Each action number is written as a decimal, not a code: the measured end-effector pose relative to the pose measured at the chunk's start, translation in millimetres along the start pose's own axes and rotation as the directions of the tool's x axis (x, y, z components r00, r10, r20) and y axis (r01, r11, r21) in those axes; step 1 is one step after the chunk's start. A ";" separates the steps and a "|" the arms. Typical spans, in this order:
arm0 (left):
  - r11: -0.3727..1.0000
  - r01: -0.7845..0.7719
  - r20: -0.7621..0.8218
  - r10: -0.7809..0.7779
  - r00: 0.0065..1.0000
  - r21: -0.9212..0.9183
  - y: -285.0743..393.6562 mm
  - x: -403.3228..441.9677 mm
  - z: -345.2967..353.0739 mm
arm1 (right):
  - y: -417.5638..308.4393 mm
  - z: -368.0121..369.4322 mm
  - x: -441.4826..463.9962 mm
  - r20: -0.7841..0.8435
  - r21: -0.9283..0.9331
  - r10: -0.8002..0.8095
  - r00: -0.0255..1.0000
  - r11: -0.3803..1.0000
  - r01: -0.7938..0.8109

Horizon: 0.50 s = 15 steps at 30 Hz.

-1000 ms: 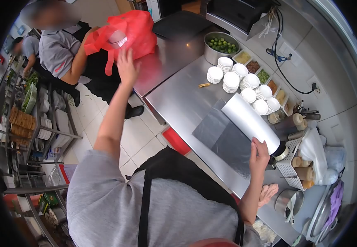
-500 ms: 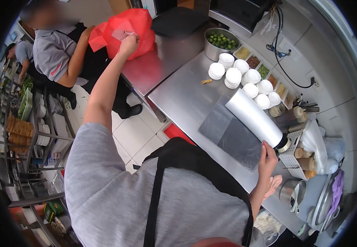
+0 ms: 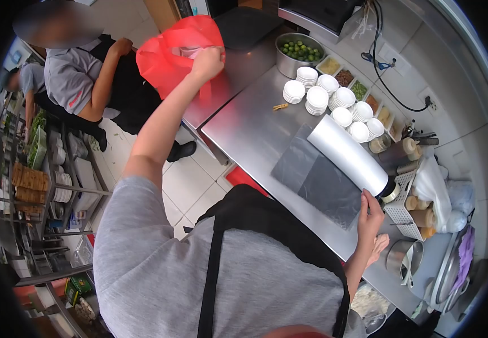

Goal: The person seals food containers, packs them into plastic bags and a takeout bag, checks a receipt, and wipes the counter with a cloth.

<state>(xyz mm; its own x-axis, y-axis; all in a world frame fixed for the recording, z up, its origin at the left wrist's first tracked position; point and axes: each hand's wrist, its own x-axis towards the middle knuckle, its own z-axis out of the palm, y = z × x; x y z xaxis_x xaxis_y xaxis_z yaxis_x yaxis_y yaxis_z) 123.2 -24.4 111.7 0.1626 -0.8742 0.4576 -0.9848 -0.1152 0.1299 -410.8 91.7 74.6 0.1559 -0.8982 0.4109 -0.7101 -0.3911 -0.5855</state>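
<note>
My left hand, at the end of an outstretched arm, is closed at the mouth of a red bag. Something pale shows inside the bag beside my fingers. My right hand is by the lower end of a silver-white roll, its fingertips close to or touching it. These fingers are extended and loosely apart. Clear plastic sheeting lies flat on the steel counter alongside the roll. A pinkish shape is partly hidden behind my right forearm; I cannot make out what it is.
Stacked white cups or lids stand near a pot of small green fruits and a row of ingredient tubs. A white basket holds bottles. A co-worker stands beyond the bag. Shelving lines the left.
My left hand and the red bag have moved right, over the counter. A gap now shows between the bag and the co-worker's hand. My right hand stays by the roll.
</note>
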 end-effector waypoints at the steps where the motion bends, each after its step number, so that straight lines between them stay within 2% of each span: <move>1: 1.000 -0.005 -0.031 0.004 1.000 -0.024 9.4 -4.7 2.1 | 1.3 -0.2 -0.6 0.004 -0.004 -0.003 1.000 1.000 0.003; 6: 0.979 0.129 -0.044 -0.138 0.989 -0.158 58.6 -22.9 -3.5 | 2.4 -3.7 -2.1 0.018 -0.007 -0.012 1.000 1.000 0.012; 9: 0.959 0.134 -0.093 -0.161 0.982 -0.251 77.6 -28.2 5.2 | 0.2 -5.7 -3.2 0.031 -0.007 -0.004 1.000 1.000 0.004; 13: 0.940 0.125 -0.078 -0.157 0.985 -0.317 103.8 -28.7 -0.6 | -0.8 -5.7 -6.8 0.035 -0.015 0.011 0.999 1.000 -0.011; 14: 0.936 0.095 -0.141 -0.150 0.978 -0.338 104.9 -27.7 3.9 | 0.7 -3.0 -7.6 0.031 -0.012 0.012 0.999 1.000 -0.011; 15: 0.937 0.092 -0.142 -0.148 0.979 -0.338 106.0 -26.2 3.8 | 4.4 0.0 -9.8 0.016 -0.022 -0.020 1.000 1.000 0.020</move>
<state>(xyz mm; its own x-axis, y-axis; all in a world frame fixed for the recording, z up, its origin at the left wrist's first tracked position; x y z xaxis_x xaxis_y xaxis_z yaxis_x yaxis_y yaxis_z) 14.4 -15.5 110.1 0.3132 -0.7719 0.5533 -0.8869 -0.0294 0.4611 -415.5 98.8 68.0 0.1810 -0.8936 0.4107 -0.7219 -0.4043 -0.5616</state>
